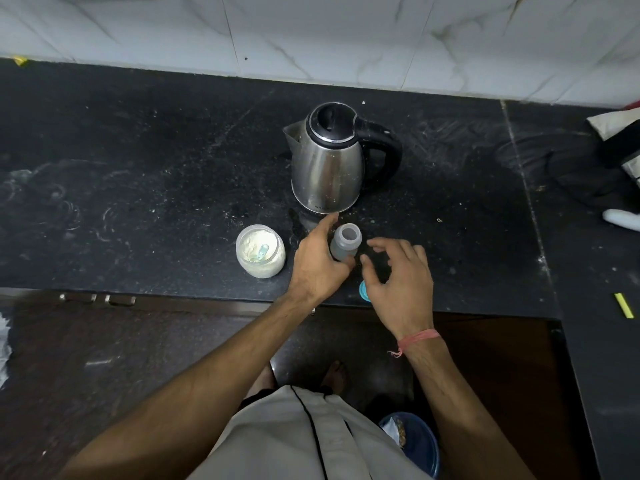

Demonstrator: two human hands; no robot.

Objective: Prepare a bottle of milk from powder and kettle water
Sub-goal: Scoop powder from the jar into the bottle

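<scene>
Bottle (345, 243) stands upright and open on the tabletop (138, 161), held by the left hand (317, 263). Right hand (398, 271), loose and empty, is just right; kettle (329, 157) just beyond.

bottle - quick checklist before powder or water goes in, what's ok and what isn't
1. Bottle upright, mouth uncapped: ok.
2. Left hand grips the bottle to steady it: ok.
3. Right hand free, holding nothing: ok.
4. Powder jar open, scoop lying in the powder: ok.
5. Kettle upright behind the bottle, lid closed: ok.
6. Water level and heat in the kettle: cannot tell.
</scene>
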